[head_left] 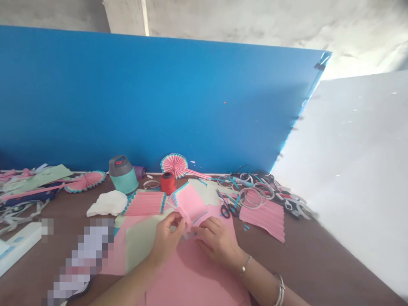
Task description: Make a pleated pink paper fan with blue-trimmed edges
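Observation:
Between my hands is a pink paper strip with blue edges [191, 202], partly pleated at its near end. My left hand [170, 233] pinches the left side of its near end, thumb against fingers. On the right side, my right hand [216, 240] has its fingers bent at the paper's near edge; what lies under the fingertips is partly hidden. Large pink sheets [197, 276] lie under both hands. Just right of the strip rest dark-handled scissors [225, 208]. Left of it lies a pleated pink paper with blue edges [148, 203].
A teal container with a grey lid [123, 176] and a red thread spool [168, 183] stand at the back. Finished paper fans [174, 165] lean or lie behind. Another pleated pink sheet [263, 216] and white rings [252, 198] lie right. A blue panel [143, 97] closes the back.

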Demonstrator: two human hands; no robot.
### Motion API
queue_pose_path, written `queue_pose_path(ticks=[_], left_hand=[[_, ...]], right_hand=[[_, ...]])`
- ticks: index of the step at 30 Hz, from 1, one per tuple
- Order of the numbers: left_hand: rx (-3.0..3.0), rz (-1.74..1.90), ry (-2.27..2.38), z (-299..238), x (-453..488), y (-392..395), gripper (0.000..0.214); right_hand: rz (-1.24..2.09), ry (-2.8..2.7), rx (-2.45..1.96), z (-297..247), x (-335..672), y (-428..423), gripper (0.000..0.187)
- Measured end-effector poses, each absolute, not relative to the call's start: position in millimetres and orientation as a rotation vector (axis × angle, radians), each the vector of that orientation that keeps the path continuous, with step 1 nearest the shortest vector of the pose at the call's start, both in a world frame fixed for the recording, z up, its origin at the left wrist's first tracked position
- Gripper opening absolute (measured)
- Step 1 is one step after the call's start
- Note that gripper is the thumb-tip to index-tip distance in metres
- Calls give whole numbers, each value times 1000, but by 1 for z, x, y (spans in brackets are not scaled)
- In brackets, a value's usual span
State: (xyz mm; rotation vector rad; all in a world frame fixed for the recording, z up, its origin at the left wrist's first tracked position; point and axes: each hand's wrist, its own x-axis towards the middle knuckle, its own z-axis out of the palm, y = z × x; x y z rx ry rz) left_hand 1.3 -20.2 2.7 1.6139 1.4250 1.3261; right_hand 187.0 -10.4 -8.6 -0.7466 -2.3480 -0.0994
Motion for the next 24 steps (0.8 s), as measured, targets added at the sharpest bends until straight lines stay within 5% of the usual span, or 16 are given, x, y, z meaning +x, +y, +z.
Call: queue_pose_path(ticks=[6,12,24], left_hand=[[2221,1589,1573,4,-14,-13,15],[2748,1258,1525,6,-15,-15,27],[2846,519,1366,-1,-10,-24,28]], right_hand=[[-377,-2125,-688,3,193,-23,37],[-496,-2074,-945,0,201,-17,48],[-286,-2461,-1001,-10,209,-4,11]])
